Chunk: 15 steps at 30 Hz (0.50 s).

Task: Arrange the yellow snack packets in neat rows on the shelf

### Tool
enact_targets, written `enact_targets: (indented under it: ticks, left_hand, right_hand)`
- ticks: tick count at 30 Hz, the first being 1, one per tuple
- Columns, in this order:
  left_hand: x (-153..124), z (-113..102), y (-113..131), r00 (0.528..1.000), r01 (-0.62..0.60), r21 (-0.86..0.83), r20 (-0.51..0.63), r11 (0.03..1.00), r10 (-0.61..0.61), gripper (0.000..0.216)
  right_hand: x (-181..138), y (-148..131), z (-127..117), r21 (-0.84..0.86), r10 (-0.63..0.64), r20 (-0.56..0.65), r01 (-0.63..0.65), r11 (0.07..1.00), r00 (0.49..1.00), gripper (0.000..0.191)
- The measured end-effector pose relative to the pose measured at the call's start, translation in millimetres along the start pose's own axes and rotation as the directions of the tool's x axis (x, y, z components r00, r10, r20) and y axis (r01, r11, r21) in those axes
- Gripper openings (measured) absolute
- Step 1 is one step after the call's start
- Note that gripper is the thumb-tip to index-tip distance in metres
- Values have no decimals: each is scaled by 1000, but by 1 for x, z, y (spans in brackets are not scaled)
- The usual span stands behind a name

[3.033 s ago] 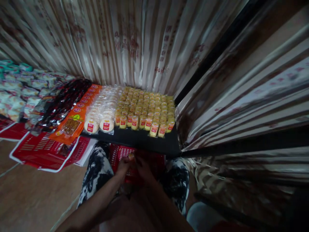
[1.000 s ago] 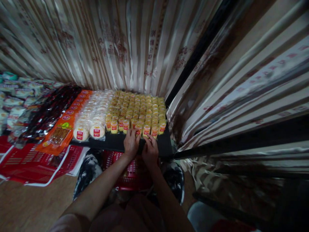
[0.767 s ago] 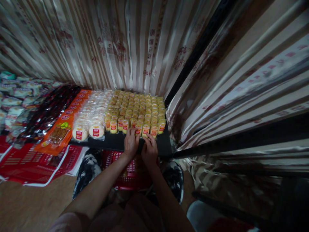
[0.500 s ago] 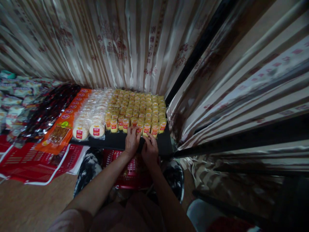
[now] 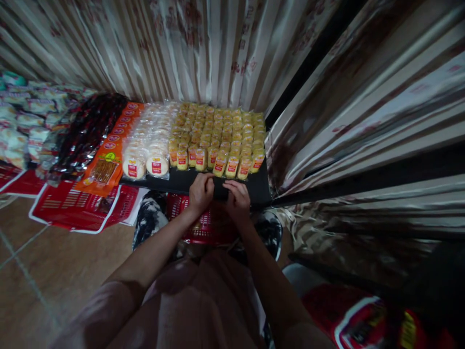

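Rows of small yellow snack packets (image 5: 218,135) with red labels fill the right part of a black board (image 5: 181,182). My left hand (image 5: 201,190) and my right hand (image 5: 238,196) hover side by side over the board's bare front strip, just short of the front row of packets. Both have curled fingers and face palm down, so anything inside them is hidden. Below my hands, a red plastic basket (image 5: 196,228) sits between my knees in patterned trousers.
Round white cakes in clear wrap (image 5: 148,150), orange packets (image 5: 109,160) and dark glossy packets (image 5: 90,131) lie left of the yellow ones. Red crates (image 5: 72,208) lie on the tiled floor. Striped curtains (image 5: 203,48) close in behind and at the right. A red package (image 5: 363,320) lies at the bottom right.
My hands came up from the red basket to the front row of yellow packets, then pulled back a little toward me. The view has tilted downward.
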State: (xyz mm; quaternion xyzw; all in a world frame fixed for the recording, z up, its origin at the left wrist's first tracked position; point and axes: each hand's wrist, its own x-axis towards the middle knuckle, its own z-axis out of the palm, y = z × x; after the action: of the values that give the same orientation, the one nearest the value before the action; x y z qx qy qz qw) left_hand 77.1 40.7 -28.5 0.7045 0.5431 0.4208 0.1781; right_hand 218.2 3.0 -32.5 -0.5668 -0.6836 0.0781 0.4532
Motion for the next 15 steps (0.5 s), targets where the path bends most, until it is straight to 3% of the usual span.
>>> enact_targets:
  ticks: [3,6,7,8,9,11,12,15]
  left_hand:
    - [-29,-20,-17,997,3,16,80,1000,-4,22]
    - [-54,-35,-31,967,2,49,253,999,-14,21]
    - [-60,-37,-33,950,-1,59,312,998,-17,22]
    - [-65,-37,-35,930,2,67,367,998,-27,22]
    - [-68,-35,-36,906,23,81,420,996,-55,23]
    - [-72,-27,-38,823,162,160,523,974,-223,24]
    - [-73,-21,-40,757,255,227,558,940,-341,23]
    - [-74,-1,-51,549,482,426,534,766,-643,18]
  right_hand:
    - [-19,-8,-5,86,-42,77,35,996,996,30]
    - [-44,-9,7,112,-13,318,-23,993,948,28]
    - [-53,-8,15,75,31,454,-73,995,891,28]
    - [-62,-6,24,9,97,593,-127,992,799,28]
    - [-71,-3,35,-65,172,719,-181,981,674,28]
    - [-87,4,59,-119,225,778,-214,970,587,20]
    - [-94,8,70,-139,245,790,-226,964,561,13]
    - [-109,20,100,-175,294,798,-264,948,526,12]
